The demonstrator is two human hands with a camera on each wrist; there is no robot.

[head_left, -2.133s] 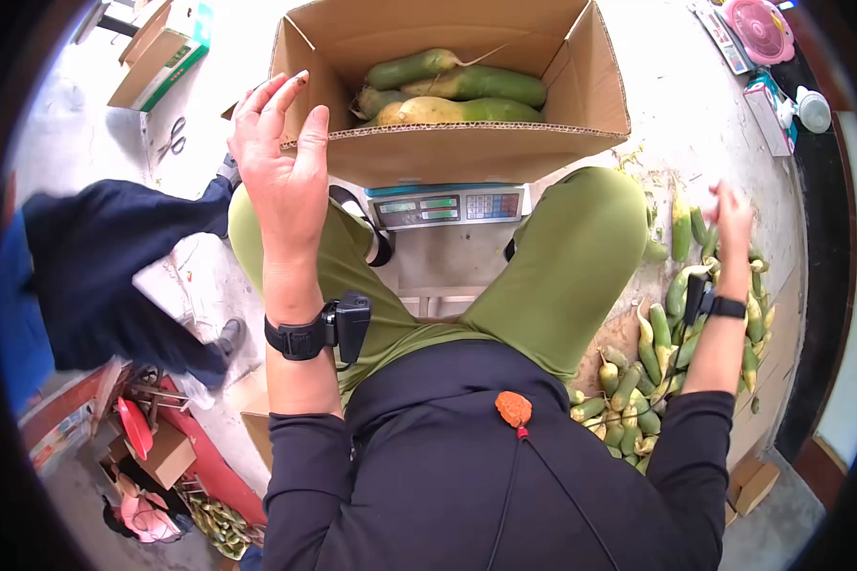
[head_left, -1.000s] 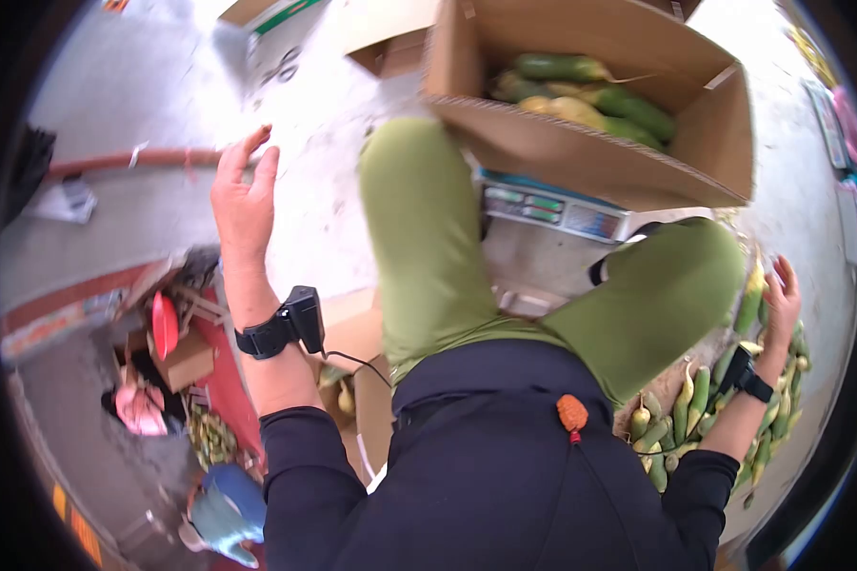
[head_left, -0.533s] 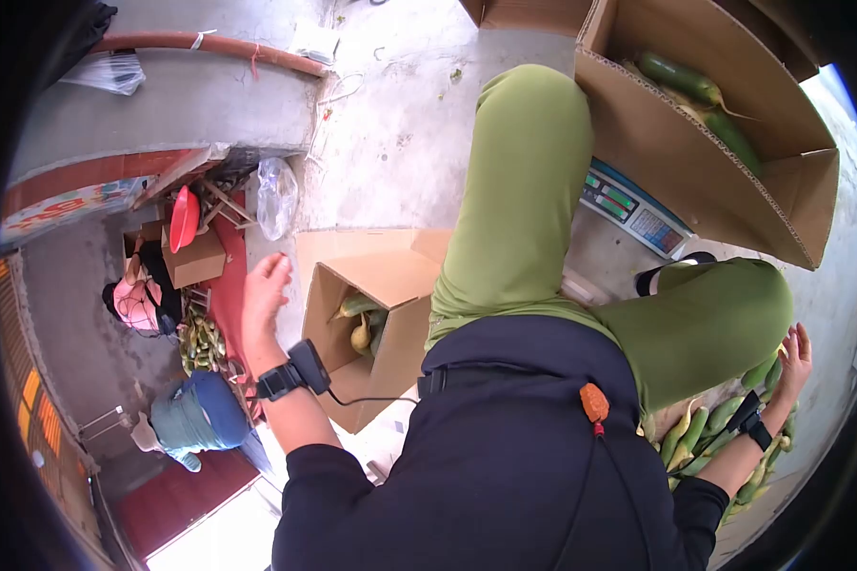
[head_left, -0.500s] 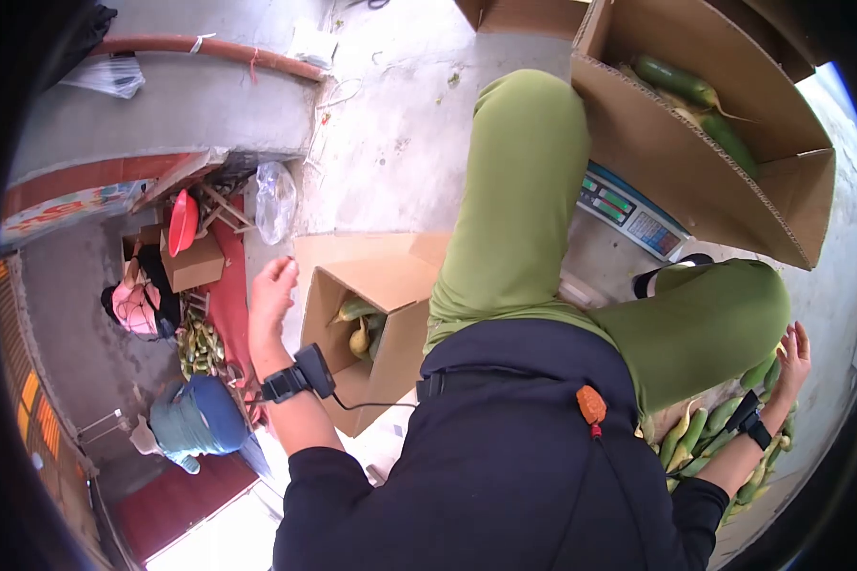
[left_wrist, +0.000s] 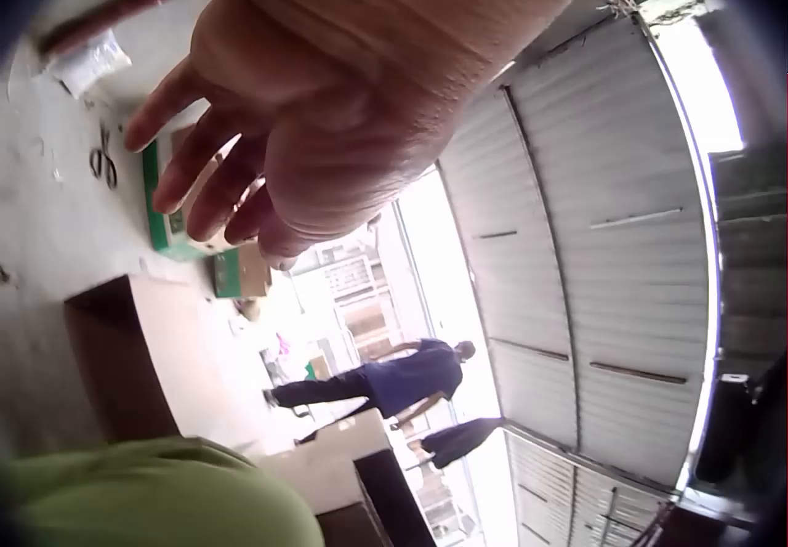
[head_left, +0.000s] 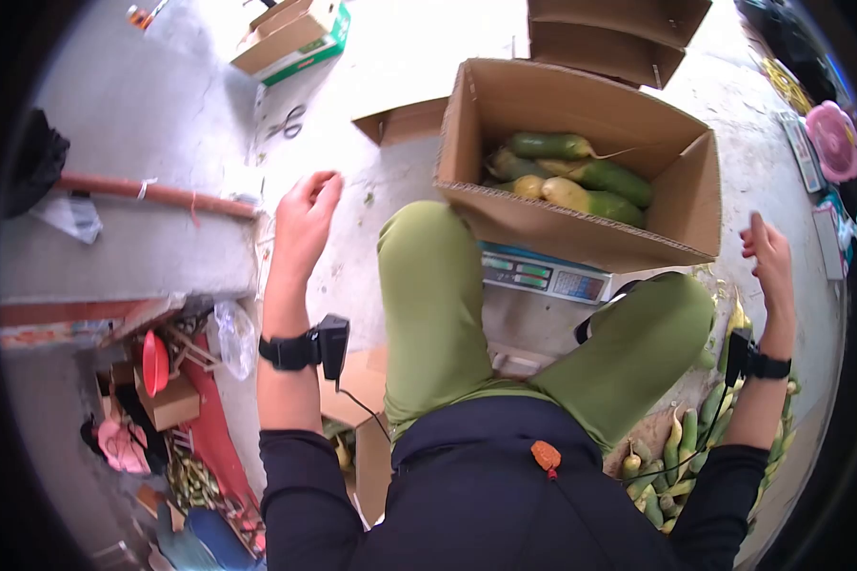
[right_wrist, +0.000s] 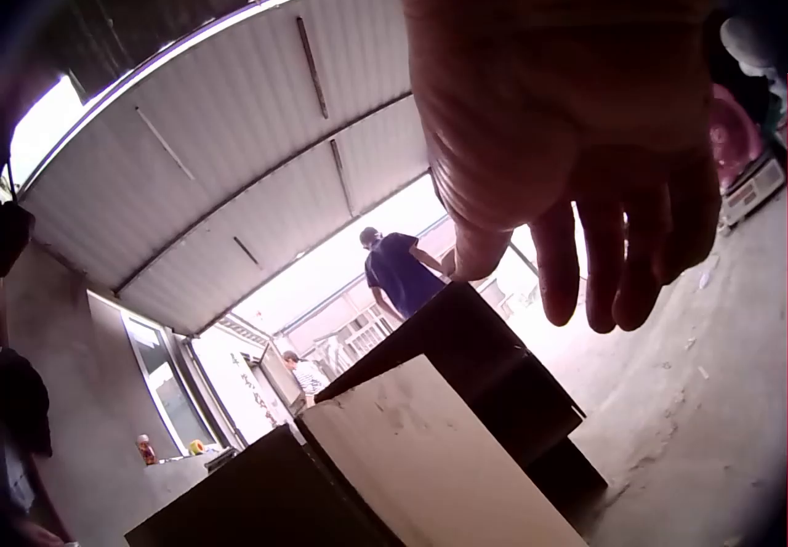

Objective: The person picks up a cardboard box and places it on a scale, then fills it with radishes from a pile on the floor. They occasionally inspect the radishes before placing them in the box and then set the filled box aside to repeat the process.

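My left hand point(head_left: 305, 224) is raised left of the knees, with nothing in it. In the left wrist view the fingers of that hand point(left_wrist: 308, 116) spread loosely. To the right of the box, my right hand point(head_left: 769, 262) hangs in the air, likewise holding nothing; the right wrist view has the fingers of this hand point(right_wrist: 579, 165) apart and relaxed. Between the hands a cardboard box point(head_left: 581, 231) sits on a digital scale point(head_left: 533, 273) in front of the knees. Several large green radishes point(head_left: 600, 179) lie inside it.
A pile of green radishes point(head_left: 709, 409) covers the floor by the right knee. Another cardboard box point(head_left: 373, 462) stands beside the left hip. Scissors point(head_left: 288, 123) lie on the floor ahead. More boxes point(head_left: 609, 43) stand behind the main one. A pink basket point(head_left: 833, 141) is far right.
The head view swung left, then back toward the box. Both hands stayed empty. The left hand rose forward beside the knee, and the right hand lifted from near the right knee to beside the box.
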